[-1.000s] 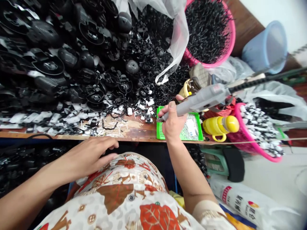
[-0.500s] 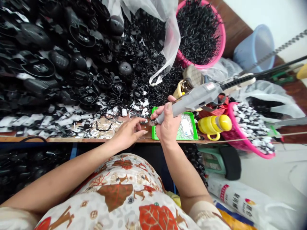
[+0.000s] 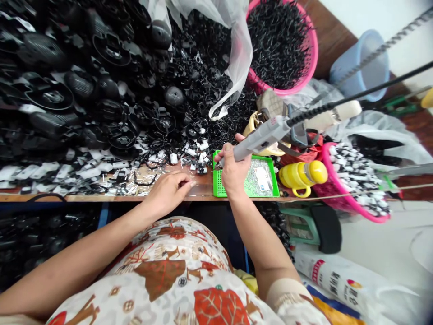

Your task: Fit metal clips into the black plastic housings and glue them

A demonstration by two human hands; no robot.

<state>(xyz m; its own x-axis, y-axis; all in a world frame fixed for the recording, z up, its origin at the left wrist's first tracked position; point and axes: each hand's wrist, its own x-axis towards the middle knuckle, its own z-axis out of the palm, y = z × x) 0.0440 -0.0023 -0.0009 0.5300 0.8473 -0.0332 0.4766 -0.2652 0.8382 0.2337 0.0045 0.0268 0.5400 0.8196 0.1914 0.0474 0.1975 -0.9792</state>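
In the head view my right hand [image 3: 234,172] is wrapped round a grey electric screwdriver [image 3: 259,139], its coiled black cord running off to the upper right. The tool's tip points left, over a green plastic basket [image 3: 216,192] with small metal screws [image 3: 255,174] and a white label in it. My left hand [image 3: 169,192] is by the table's front edge, left of the basket, with thumb and fingers drawn together. Whatever it may pinch is hidden. Small black and white parts [image 3: 196,158] and thin white pins [image 3: 145,176] lie close to it.
A large heap of black plastic shells [image 3: 50,97] covers the left side. Pink baskets of black pieces [image 3: 277,45] and of black-and-white pieces [image 3: 358,180] stand to the right. A yellow bottle [image 3: 302,176] lies beside the green basket. A blue bucket [image 3: 360,65] is further back.
My left hand has pulled back slightly to the left, its fingers closing together. My right hand has moved a little left, and the screwdriver has swung with it, its back end lower and nearer.
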